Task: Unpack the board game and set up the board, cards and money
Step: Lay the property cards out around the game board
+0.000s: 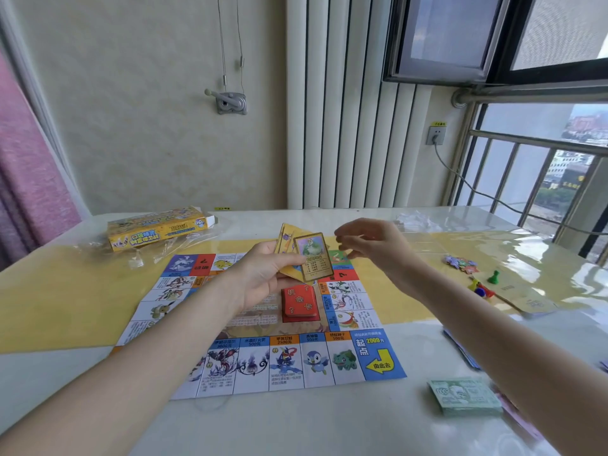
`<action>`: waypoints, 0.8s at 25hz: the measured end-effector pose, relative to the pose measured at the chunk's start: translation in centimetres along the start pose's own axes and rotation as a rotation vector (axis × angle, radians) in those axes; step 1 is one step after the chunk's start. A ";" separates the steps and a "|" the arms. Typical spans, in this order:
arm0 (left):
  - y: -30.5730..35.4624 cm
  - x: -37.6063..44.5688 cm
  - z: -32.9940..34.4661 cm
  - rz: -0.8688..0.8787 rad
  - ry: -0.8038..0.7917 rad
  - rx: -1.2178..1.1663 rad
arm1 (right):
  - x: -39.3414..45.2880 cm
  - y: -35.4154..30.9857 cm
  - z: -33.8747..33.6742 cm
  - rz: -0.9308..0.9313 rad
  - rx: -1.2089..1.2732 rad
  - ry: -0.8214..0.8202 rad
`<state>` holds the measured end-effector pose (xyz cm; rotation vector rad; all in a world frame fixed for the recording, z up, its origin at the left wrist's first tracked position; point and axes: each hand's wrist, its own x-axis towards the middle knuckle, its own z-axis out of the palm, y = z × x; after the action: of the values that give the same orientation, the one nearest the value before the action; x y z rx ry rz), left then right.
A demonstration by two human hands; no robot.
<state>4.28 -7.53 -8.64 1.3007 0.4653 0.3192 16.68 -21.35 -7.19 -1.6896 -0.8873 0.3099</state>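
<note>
Left hand (pixel 263 274) is fanning gold cards (pixel 312 256); right hand (pixel 371 245), empty and half-open at 3 o'clock, is risking knocking them onto the board (pixel 378 357).

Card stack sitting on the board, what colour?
Red-orange, with Chinese characters and question marks: card stack on the board, clearest in the head view.

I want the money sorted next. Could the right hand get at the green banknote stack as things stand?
Probably yes. The right hand is empty, raised above the board, and the green stack lies uncovered on the table beside the right forearm.
</note>
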 end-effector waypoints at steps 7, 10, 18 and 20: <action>-0.1 -0.9 -0.7 0.069 0.101 0.213 | -0.8 -0.8 1.9 0.135 0.040 -0.154; 0.2 -1.2 -0.6 0.130 0.155 0.237 | -0.7 -1.6 2.8 0.083 -0.077 -0.115; -0.7 -3.7 -1.6 0.026 -0.100 0.477 | -2.7 -1.5 2.9 0.127 -0.220 -0.262; -1.1 -4.4 -1.5 -0.021 -0.159 0.430 | -3.3 -1.3 2.5 0.158 -0.211 -0.290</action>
<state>-0.27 -8.63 -9.35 1.7236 0.4253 0.0963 12.40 -21.76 -7.57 -1.9467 -1.0278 0.5977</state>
